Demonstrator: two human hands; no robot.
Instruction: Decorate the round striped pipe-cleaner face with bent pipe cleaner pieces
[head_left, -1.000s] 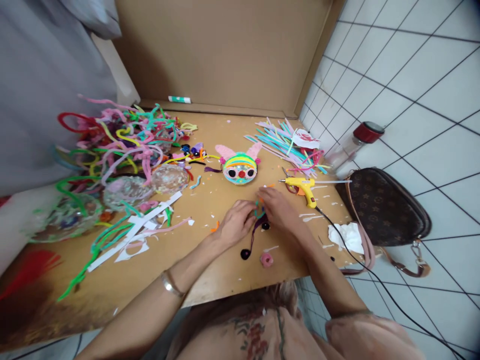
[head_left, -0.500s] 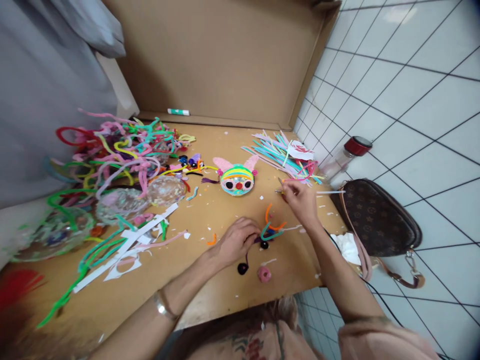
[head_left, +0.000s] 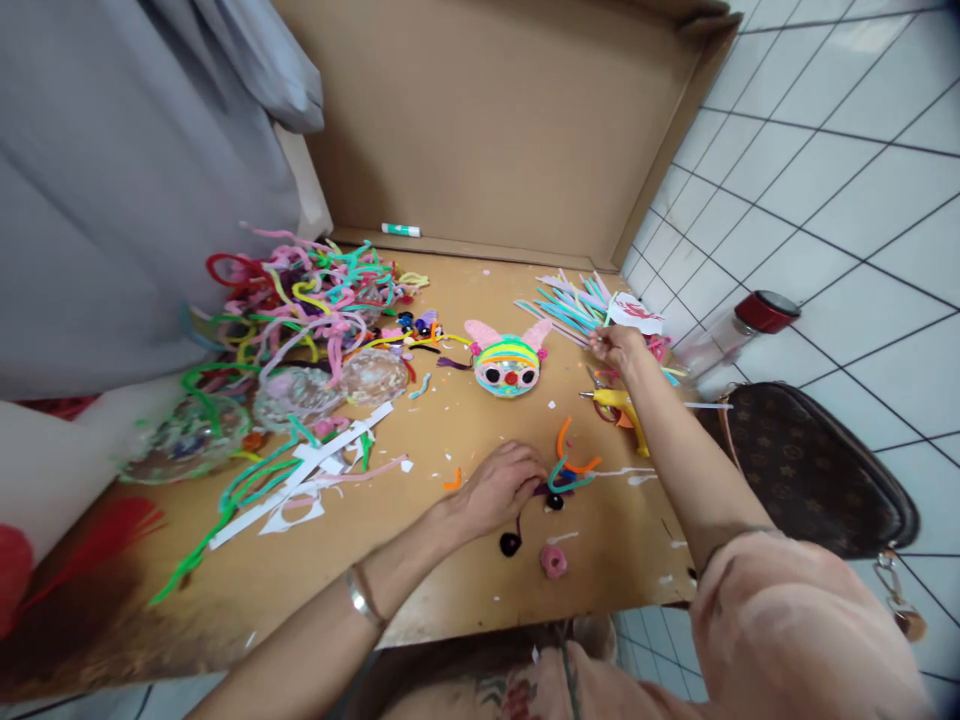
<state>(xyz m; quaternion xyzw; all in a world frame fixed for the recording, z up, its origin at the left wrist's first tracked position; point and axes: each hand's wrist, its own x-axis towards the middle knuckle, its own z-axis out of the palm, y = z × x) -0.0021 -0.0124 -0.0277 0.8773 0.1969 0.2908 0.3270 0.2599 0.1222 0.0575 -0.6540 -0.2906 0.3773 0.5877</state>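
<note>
My left hand (head_left: 504,480) rests low over the table with its fingers pinched on a dark purple pipe cleaner (head_left: 518,527), which runs down to a black coil (head_left: 511,544). Beside its fingertips lie a teal bent pipe cleaner (head_left: 559,480), an orange curved one (head_left: 571,455) and a second black coil (head_left: 554,502). My right hand (head_left: 616,350) is at the near side of a bundle of pastel pipe cleaners (head_left: 566,305), fingers curled together; what they hold is hidden. Below that wrist lies a yellow glue gun (head_left: 624,405). A round decorated face with pink ears (head_left: 507,368) sits mid-table.
On the left are a heap of tangled pipe cleaners (head_left: 315,290), clear plastic shells (head_left: 373,376) and white paper strips (head_left: 300,477). A pink coil (head_left: 553,562) lies near the front edge. At right stand a red-lidded bottle (head_left: 739,335) and a brown bag (head_left: 814,465).
My right hand has moved forward from beside the glue gun to the pastel bundle, uncovering the yellow gun. My left hand stays by the purple and black pieces. The view has shifted left.
</note>
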